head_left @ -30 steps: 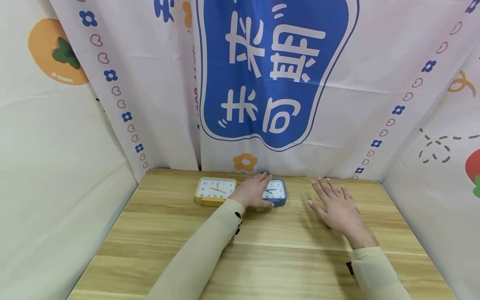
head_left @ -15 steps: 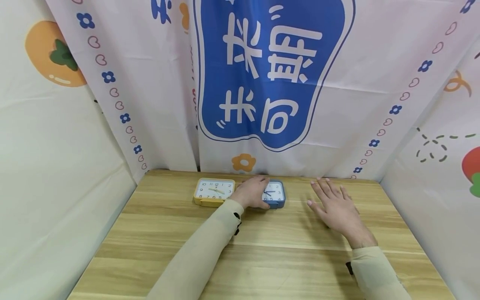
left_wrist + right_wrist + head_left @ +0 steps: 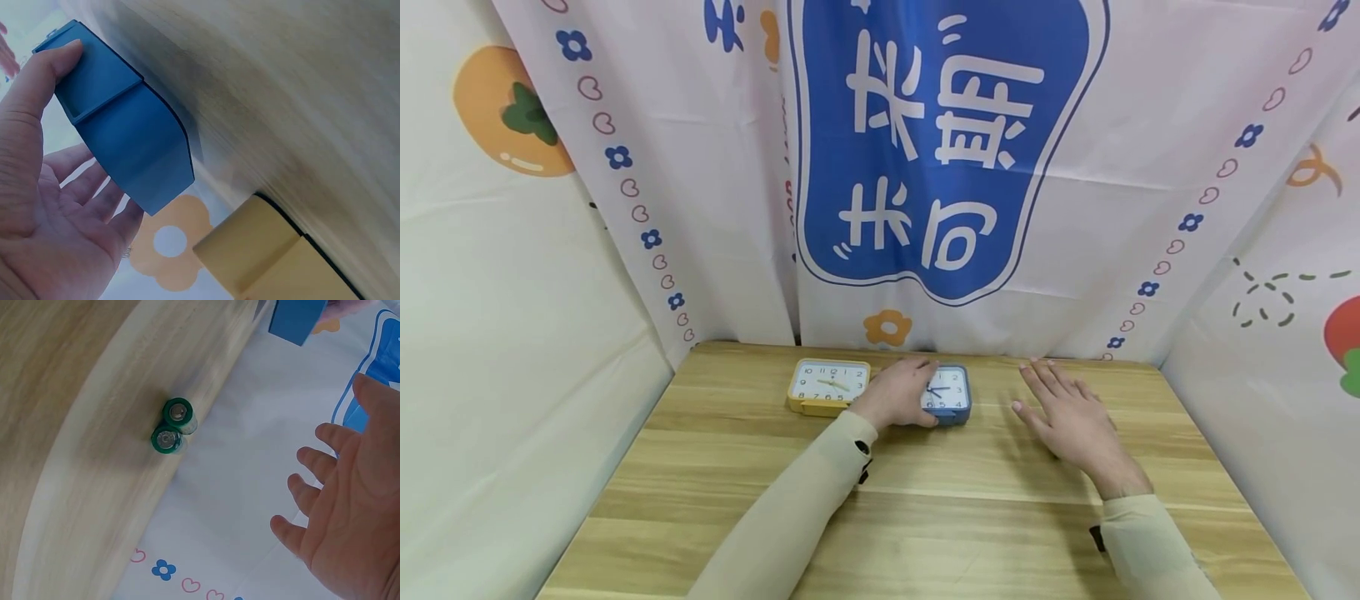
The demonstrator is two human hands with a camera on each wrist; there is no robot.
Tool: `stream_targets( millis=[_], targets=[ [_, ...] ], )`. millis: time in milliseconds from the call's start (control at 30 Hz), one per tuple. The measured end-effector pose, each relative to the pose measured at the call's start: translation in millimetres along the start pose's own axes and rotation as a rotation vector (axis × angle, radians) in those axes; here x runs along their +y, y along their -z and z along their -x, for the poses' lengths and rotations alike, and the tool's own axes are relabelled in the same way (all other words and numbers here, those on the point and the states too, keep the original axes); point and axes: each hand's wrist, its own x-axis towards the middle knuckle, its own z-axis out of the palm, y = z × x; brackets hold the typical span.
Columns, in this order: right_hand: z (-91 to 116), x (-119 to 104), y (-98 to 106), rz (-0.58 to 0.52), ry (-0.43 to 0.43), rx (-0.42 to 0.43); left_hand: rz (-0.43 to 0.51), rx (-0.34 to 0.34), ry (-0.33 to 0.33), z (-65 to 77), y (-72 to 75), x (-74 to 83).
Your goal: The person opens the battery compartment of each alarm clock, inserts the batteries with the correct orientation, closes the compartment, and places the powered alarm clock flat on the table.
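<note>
Hanging cloth [image 3: 1090, 242]: white, blue-panelled, behind the table.
Table [image 3: 962, 525]: wood-grained, pale.
Right hand [image 3: 1071, 421]: released, fingers spread, right of both clocks.
Left hand [image 3: 898, 392]: grasping the blue clock, thumb on its underside.
Yellow clock [image 3: 831, 383]: left of that hand.
Blue clock [image 3: 949, 390]: near the table's back edge, between the hands.
Green-ringed batteries [image 3: 178, 412]: two, side by side on the wood.

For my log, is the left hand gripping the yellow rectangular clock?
No, the left hand grips the blue rectangular clock, apart from the yellow clock.
</note>
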Motion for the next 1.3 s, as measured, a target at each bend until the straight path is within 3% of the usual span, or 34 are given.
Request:
stream_targets(
  millis=[433,1000,1300],
  targets=[
    [-5.9,-10.5,-2.4,-0.100,0.036,0.042,-0.007,0.113,-0.071,20.5,6.2,0.4],
    [-17.3,-32.4,-3.3,-0.579,-0.024,0.067,-0.166,0.309,-0.287,36.5,0.9,-6.5],
    [-20.8,-46.8,-4.5,-0.692,-0.052,0.017,-0.228,0.331,-0.351,39.7,-0.6,-5.5]
  ],
)
